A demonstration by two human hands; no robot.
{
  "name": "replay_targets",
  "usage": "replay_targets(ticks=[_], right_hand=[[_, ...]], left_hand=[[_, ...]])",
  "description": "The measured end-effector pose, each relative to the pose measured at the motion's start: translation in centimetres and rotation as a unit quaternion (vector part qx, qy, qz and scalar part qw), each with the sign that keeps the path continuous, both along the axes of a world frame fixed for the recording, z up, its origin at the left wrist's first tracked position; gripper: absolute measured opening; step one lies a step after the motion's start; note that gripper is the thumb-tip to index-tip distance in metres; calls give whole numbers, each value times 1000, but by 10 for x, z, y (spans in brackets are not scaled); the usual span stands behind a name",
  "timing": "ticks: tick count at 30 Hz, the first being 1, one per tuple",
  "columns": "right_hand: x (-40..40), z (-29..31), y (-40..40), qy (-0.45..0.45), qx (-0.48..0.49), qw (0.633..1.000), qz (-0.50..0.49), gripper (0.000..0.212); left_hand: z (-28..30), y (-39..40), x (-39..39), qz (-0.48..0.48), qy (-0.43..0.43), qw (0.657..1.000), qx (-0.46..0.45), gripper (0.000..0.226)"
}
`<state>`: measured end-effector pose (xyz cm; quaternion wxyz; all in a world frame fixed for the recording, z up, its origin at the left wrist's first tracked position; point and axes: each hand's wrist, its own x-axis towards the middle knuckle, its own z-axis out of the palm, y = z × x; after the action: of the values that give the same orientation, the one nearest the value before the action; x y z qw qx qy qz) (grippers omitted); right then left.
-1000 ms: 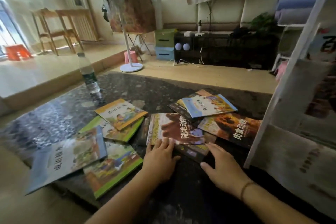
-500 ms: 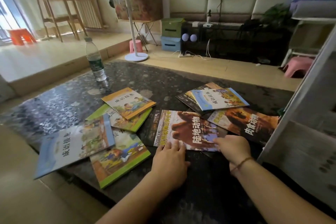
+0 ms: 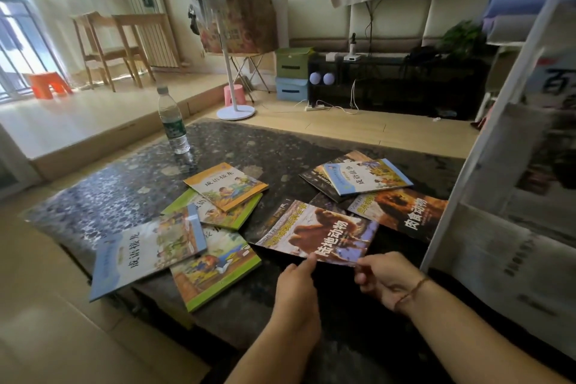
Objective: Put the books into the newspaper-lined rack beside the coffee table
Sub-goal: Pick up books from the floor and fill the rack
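Note:
Several thin picture books lie scattered on the dark speckled coffee table (image 3: 255, 146). A bear-cover book (image 3: 321, 232) is lifted at its near edge, tilted up off the table. My left hand (image 3: 297, 282) pinches that near edge, thumb on top. My right hand (image 3: 385, 279) grips the book's near right corner. A lion-cover book (image 3: 402, 215) lies just behind it, next to the white newspaper-lined rack (image 3: 511, 227) at the right. A blue-edged book (image 3: 367, 176) tops a small pile further back.
At the table's left lie an orange book (image 3: 226, 185), a green book (image 3: 226, 268) and a blue book (image 3: 146, 251) overhanging the near left edge. A water bottle (image 3: 173, 121) stands at the far left. A standing fan (image 3: 218, 40) is on the floor beyond.
Both hands went from lying flat by the bear-cover book to pinching its near edge, which has risen off the table. The camera view shifted slightly.

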<state>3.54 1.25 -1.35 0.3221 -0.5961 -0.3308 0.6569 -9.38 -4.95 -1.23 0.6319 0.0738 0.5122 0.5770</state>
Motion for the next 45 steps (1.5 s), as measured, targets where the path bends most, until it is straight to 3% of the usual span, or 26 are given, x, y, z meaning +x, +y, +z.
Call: replay_targets(ticks=[3, 7, 10, 12, 15, 17, 22, 27, 32, 38, 41, 43, 45], right_hand=[[-1, 5, -48, 58, 12, 998, -21, 22], [7, 6, -98, 70, 54, 996, -31, 14], [26, 16, -116, 59, 93, 994, -6, 5], [47, 29, -114, 122, 92, 988, -23, 18], [91, 48, -99, 238, 46, 970, -1, 60], [115, 58, -92, 243, 68, 966, 45, 79], [148, 84, -82, 90, 175, 976, 97, 46], [174, 97, -90, 106, 204, 973, 33, 59], [212, 126, -106, 53, 267, 961, -53, 33], [272, 173, -127, -80, 313, 943, -79, 39], [297, 209, -130, -222, 386, 892, -84, 59], [308, 241, -126, -368, 438, 817, -72, 71], [313, 275, -120, -494, 477, 726, -41, 70]], left_hand=[[15, -9, 7, 43, -69, 997, -7, 26], [22, -21, 12, 88, -49, 995, -6, 28], [25, -38, 9, 76, 30, 997, 0, 26], [29, -53, 3, 26, 61, 997, 39, 25], [39, -74, -9, -66, 75, 990, 105, 26], [47, -84, -9, -139, 65, 977, 147, 24], [52, -85, 13, -264, 36, 945, 189, 74], [49, -70, 36, -283, 11, 936, 210, 49], [39, -64, 70, -325, 107, 912, 224, 35], [43, -54, 134, -350, 201, 874, 272, 36], [54, -44, 167, -354, 250, 850, 300, 22], [72, -35, 189, -355, 253, 838, 327, 24], [101, -23, 209, -340, 254, 833, 356, 21]])
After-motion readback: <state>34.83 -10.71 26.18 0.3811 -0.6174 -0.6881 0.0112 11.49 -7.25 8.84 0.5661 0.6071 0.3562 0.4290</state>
